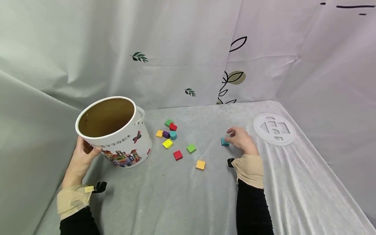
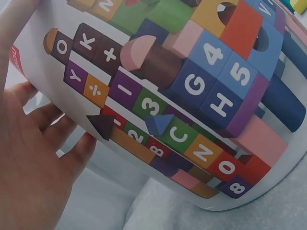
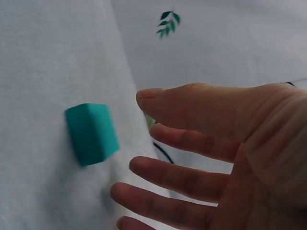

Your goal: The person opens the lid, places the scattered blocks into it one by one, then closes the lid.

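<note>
My left hand (image 1: 80, 159) holds the white toy-block bucket (image 1: 138, 138) low on its near left side, just below the rim. In the left wrist view its thumb and bent fingers (image 2: 79, 148) lie along the printed wall. The bucket's open mouth faces up and leans toward me; its inside is brown. My right hand (image 1: 241, 140) hovers over a teal block (image 1: 224, 142), fingers spread and loosely bent. The right wrist view puts this teal block (image 3: 92, 134) beyond the fingertips, on the cloth, with nothing between thumb and fingers.
Mid-table lie a yellow-orange block (image 1: 200, 165), red block (image 1: 177, 155) and green block (image 1: 191, 148). A cluster near the bucket includes a yellow block (image 1: 167, 144), a purple block (image 1: 165, 134) and a teal cylinder (image 1: 173, 135). A white lid (image 1: 264, 137) with shaped cutouts lies right. Curtains hang behind.
</note>
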Motion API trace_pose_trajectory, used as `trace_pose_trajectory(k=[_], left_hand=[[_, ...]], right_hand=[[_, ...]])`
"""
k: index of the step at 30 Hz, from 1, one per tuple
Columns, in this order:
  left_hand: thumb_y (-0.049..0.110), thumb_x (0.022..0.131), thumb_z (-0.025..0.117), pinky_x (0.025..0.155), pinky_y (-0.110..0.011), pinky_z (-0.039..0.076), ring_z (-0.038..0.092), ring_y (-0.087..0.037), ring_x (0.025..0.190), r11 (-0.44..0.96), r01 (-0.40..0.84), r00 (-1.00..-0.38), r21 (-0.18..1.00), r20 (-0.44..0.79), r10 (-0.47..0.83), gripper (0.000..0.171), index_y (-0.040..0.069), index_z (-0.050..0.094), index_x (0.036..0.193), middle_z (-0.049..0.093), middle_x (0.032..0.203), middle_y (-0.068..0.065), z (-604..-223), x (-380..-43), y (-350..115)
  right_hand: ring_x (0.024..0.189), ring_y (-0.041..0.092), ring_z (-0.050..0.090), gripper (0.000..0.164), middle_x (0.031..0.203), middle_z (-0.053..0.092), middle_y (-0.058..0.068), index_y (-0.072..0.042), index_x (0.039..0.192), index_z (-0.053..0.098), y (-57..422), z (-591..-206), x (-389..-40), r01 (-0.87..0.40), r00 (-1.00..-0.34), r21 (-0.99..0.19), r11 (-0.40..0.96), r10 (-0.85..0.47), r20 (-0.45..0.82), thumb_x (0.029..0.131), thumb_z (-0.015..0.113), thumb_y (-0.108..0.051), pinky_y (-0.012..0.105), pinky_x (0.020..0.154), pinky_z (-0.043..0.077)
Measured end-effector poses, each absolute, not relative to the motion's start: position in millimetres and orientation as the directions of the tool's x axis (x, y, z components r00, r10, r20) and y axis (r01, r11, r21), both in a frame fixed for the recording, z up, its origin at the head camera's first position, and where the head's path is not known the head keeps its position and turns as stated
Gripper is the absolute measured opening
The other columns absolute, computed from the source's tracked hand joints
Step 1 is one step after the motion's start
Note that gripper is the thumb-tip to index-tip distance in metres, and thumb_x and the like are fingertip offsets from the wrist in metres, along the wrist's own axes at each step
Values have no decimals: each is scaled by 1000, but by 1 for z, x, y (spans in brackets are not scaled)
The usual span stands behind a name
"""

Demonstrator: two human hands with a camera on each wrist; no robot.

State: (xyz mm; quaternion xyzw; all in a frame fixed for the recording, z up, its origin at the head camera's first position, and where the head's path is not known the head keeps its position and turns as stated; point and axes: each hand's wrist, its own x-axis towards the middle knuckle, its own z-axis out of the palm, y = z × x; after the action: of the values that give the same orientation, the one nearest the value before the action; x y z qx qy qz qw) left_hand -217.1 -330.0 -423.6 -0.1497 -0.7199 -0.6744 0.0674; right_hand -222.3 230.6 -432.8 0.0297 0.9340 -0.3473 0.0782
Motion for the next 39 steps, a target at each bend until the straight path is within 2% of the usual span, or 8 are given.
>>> trace_pose_trajectory(k=[5,9,13,17,24,33,39], left_hand=[[-2,90,66,89,-20,40,39,-21,120,45,300,-948,953,292,124,86,24,18,156,30,141,-18,-422,-216,-329],[-1,90,67,88,-19,41,41,-20,118,38,299,-949,953,293,116,85,23,19,156,31,139,-18,-423,-216,-329],[-1,90,66,88,-19,40,40,-20,118,34,302,-948,953,297,119,85,22,18,156,30,141,-18,-423,-216,-330],[-1,90,67,89,-20,40,39,-21,120,32,304,-947,952,298,117,85,23,18,156,29,141,-17,-422,-217,-330],[-1,90,67,89,-20,40,40,-20,118,36,308,-945,951,302,124,85,24,19,156,31,140,-15,-422,-217,-330],[-2,90,66,88,-20,40,42,-20,117,32,319,-941,947,313,127,85,23,19,156,32,139,-18,-422,-217,-329],[-2,90,66,88,-20,39,41,-21,118,44,312,-944,949,304,129,85,23,18,156,30,140,-19,-422,-217,-329]], right_hand=[[90,33,60,40,103,64,22,-1,111,62,230,-446,-226,59,-990,-667,743,-39,-132,81,77,-23,40,75,48],[95,35,57,42,108,62,23,2,117,60,223,-446,-227,95,-984,-653,751,-26,-173,82,75,-16,44,81,47],[96,34,56,46,110,60,23,0,121,60,220,-449,-230,98,-982,-618,780,-25,-188,81,76,-16,44,81,46],[96,33,56,42,109,61,21,-4,118,62,218,-451,-232,97,-982,-596,797,-21,-188,80,77,-17,44,81,45],[92,31,57,31,107,62,17,-2,109,65,216,-451,-233,135,-976,-591,795,4,-218,82,74,-13,41,79,46],[89,30,57,28,103,63,15,-1,106,65,218,-450,-232,147,-978,-592,792,27,-206,81,73,-12,40,77,46],[91,32,57,31,105,62,18,1,106,64,220,-448,-230,136,-980,-618,774,15,-198,79,71,-11,40,78,47]])
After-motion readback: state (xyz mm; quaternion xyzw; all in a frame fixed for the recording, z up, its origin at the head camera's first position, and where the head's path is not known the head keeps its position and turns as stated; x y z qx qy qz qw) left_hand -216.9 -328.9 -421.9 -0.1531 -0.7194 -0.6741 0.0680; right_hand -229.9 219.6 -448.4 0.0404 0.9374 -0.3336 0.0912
